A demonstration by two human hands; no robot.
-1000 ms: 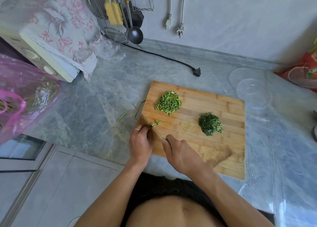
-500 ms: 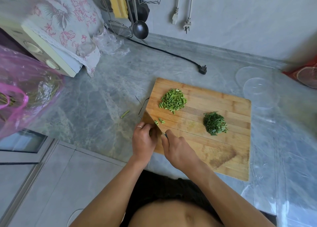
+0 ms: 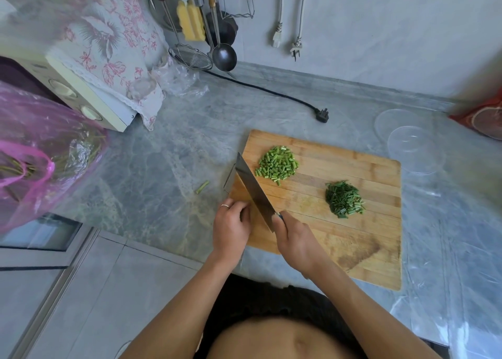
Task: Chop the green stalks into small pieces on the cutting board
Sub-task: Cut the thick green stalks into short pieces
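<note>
Grey marble countertop (image 3: 168, 168) runs under a pale wall hung with utensils, and on it lies the rectangular bamboo cutting board (image 3: 353, 239). A broad steel cleaver (image 3: 254, 191) slants across the board's left end, its long axis running from the near right toward the far left; the right hand (image 3: 296, 243) is wrapped round its handle. The left hand (image 3: 231, 227), fingers curled, sits just left of the blade at the board's edge; whether it pins any stalk is hidden. Beyond the blade, to its right, lies the heap of chopped light green stalks (image 3: 277, 166); a darker green chopped pile (image 3: 343, 200) sits further right. One stray stalk piece (image 3: 202, 187) lies off the board, nearer the left hand.
</note>
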